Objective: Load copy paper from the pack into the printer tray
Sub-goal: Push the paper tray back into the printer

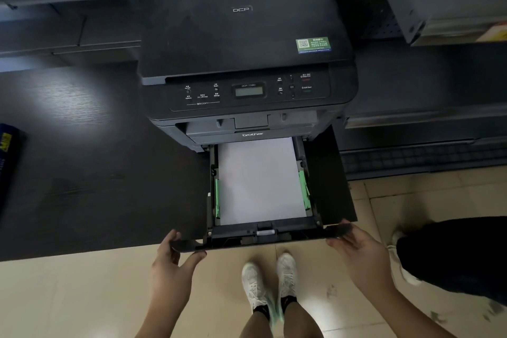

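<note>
A black printer [247, 44] stands on a dark table. Its paper tray [274, 237] is pulled out toward me past the table's front edge. A stack of white copy paper [260, 181] lies flat in the tray between green side guides [305, 192]. My left hand [171, 261] grips the tray's front panel at its left end, thumb on top. My right hand [356, 248] holds the right end of the same panel. A blue paper pack [6, 162] shows partly at the left edge of the table.
The dark table [96, 173] spreads left of the printer. Grey metal shelving [411, 8] stands at the right and behind. My feet in white shoes [270, 282] stand on the tiled floor below the tray. Another person's dark leg [455, 252] is at the right.
</note>
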`<state>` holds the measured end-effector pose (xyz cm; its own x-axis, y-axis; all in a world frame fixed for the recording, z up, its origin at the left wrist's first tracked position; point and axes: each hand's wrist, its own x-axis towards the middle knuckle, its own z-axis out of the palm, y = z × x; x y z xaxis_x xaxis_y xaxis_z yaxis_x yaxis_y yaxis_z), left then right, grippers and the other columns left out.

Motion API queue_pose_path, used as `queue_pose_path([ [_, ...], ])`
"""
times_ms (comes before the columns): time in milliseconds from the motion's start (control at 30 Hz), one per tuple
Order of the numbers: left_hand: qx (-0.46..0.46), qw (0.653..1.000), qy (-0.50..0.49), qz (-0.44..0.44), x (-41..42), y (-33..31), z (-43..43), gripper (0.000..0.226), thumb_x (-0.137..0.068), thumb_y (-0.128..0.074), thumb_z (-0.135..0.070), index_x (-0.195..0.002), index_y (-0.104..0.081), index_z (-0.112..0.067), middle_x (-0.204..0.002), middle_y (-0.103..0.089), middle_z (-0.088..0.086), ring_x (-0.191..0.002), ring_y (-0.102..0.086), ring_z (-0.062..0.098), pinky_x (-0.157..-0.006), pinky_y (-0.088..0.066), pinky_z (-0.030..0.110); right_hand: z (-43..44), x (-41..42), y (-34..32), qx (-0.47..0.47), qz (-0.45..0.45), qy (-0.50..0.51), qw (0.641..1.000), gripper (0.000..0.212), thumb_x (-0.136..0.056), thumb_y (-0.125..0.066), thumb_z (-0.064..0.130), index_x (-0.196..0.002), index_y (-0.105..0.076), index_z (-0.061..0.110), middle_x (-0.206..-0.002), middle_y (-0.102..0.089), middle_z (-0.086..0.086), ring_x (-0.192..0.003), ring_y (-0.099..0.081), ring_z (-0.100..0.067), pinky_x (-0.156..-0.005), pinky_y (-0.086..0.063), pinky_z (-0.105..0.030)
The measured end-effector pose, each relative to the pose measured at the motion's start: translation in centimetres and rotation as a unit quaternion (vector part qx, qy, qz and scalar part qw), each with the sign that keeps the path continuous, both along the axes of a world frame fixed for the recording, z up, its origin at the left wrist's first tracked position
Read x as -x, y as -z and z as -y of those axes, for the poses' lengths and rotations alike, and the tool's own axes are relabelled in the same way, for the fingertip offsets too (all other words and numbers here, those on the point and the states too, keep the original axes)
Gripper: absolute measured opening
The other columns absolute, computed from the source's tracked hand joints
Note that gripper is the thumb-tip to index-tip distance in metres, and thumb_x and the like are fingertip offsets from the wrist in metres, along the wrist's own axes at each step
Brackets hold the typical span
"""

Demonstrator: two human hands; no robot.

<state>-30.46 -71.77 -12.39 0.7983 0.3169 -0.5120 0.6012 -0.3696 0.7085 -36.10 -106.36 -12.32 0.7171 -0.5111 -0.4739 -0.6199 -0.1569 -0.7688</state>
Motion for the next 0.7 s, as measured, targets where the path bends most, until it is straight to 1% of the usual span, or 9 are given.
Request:
queue_pose_path([
  [100, 0.006, 1.000, -0.004, 0.015, -2.0, -0.4, 0.7, 0.076, -0.078, -0.081, -0.008, -0.144, -0.043, -0.016, -0.140, -0.056, -0.001, -0.127, -0.054, 0.023, -0.105, -0.042, 0.038, 0.2, -1.6, -0.2, 0.019, 0.022, -0.025, 0.999, 0.042, -0.075, -0.080, 0.006, -0.114, -0.071, 0.018, -0.100, -0.073, 0.015, -0.094, -0.066, 0.012, -0.079, -0.046, 0.001],
  [200, -0.010, 1.000, -0.003, 0.024, -4.5, -0.3, 1.6, 0.076, -0.078, -0.081, -0.012, -0.144, -0.044, -0.015, -0.136, -0.059, 0.004, -0.123, -0.057, 0.022, -0.103, -0.045, 0.039, 0.5, -4.3, -0.2, 0.015, 0.041, -0.023, 0.999, 0.038, -0.077, -0.078, 0.007, -0.113, -0.071, 0.018, -0.099, -0.075, 0.012, -0.096, -0.069, 0.006, -0.082, -0.050, -0.004],
  [267, -0.021, 1.000, -0.004, 0.023, -6.2, -0.3, 2.2, 0.076, -0.079, -0.081, -0.015, -0.144, -0.044, -0.015, -0.131, -0.062, 0.006, -0.121, -0.058, 0.023, -0.101, -0.047, 0.038, 0.5, -6.4, -0.1, 0.000, 0.047, -0.013, 0.999, 0.036, -0.077, -0.078, 0.007, -0.110, -0.072, 0.020, -0.102, -0.077, 0.005, -0.101, -0.071, -0.006, -0.091, -0.055, -0.020],
  [333, -0.029, 0.999, -0.002, 0.029, -8.1, -0.3, 2.8, 0.077, -0.079, -0.081, -0.018, -0.145, -0.042, -0.017, -0.130, -0.063, 0.007, -0.121, -0.058, 0.023, -0.101, -0.047, 0.039, 0.6, -8.4, 0.0, -0.004, 0.050, -0.007, 0.999, 0.032, -0.077, -0.078, 0.008, -0.103, -0.073, 0.028, -0.105, -0.077, 0.001, -0.104, -0.071, -0.011, -0.097, -0.055, -0.035],
  [400, -0.025, 0.999, -0.004, 0.037, -10.1, -0.2, 3.2, 0.079, -0.079, -0.081, -0.019, -0.147, -0.040, -0.016, -0.133, -0.061, 0.006, -0.123, -0.057, 0.023, -0.103, -0.044, 0.035, 0.8, -10.4, 0.3, -0.004, 0.051, 0.000, 0.999, 0.027, -0.078, -0.077, 0.012, -0.094, -0.072, 0.033, -0.103, -0.077, 0.001, -0.103, -0.071, -0.011, -0.099, -0.053, -0.039],
  [467, -0.026, 0.999, -0.003, 0.045, -12.0, 0.4, 3.2, 0.081, -0.080, -0.080, -0.019, -0.148, -0.037, -0.014, -0.134, -0.061, 0.006, -0.124, -0.056, 0.022, -0.102, -0.041, 0.031, 1.0, -12.2, 1.0, 0.022, 0.060, -0.005, 0.998, 0.013, -0.078, -0.076, 0.022, -0.088, -0.074, 0.030, -0.095, -0.078, 0.004, -0.097, -0.072, -0.010, -0.097, -0.054, -0.043],
  [567, -0.029, 0.997, 0.007, 0.071, -14.8, 1.0, 3.8, 0.084, -0.082, -0.079, -0.024, -0.151, -0.031, -0.015, -0.132, -0.062, 0.005, -0.123, -0.057, 0.021, -0.101, -0.042, 0.030, 1.0, -15.2, 1.1, 0.057, 0.061, -0.006, 0.996, 0.016, -0.080, -0.073, 0.027, -0.095, -0.075, 0.020, -0.096, -0.077, 0.006, -0.098, -0.070, -0.006, -0.096, -0.054, -0.036],
  [633, -0.038, 0.995, 0.013, 0.089, -16.6, 1.0, 4.4, 0.081, -0.085, -0.076, -0.023, -0.151, -0.030, -0.013, -0.127, -0.065, 0.006, -0.116, -0.060, 0.020, -0.094, -0.042, 0.027, 1.0, -17.2, 1.0, 0.067, 0.065, -0.004, 0.996, 0.015, -0.084, -0.071, 0.024, -0.096, -0.073, 0.014, -0.099, -0.075, 0.006, -0.098, -0.068, -0.006, -0.089, -0.053, -0.022],
  [700, -0.055, 0.993, 0.017, 0.104, -18.1, 1.2, 4.9, 0.065, -0.085, -0.075, -0.021, -0.141, -0.041, -0.012, -0.118, -0.069, 0.008, -0.105, -0.064, 0.021, -0.085, -0.043, 0.026, 1.0, -18.7, 0.9, 0.069, 0.058, 0.001, 0.996, 0.002, -0.086, -0.069, 0.021, -0.086, -0.069, 0.019, -0.088, -0.071, 0.010, -0.088, -0.064, -0.003, -0.074, -0.043, -0.004],
])
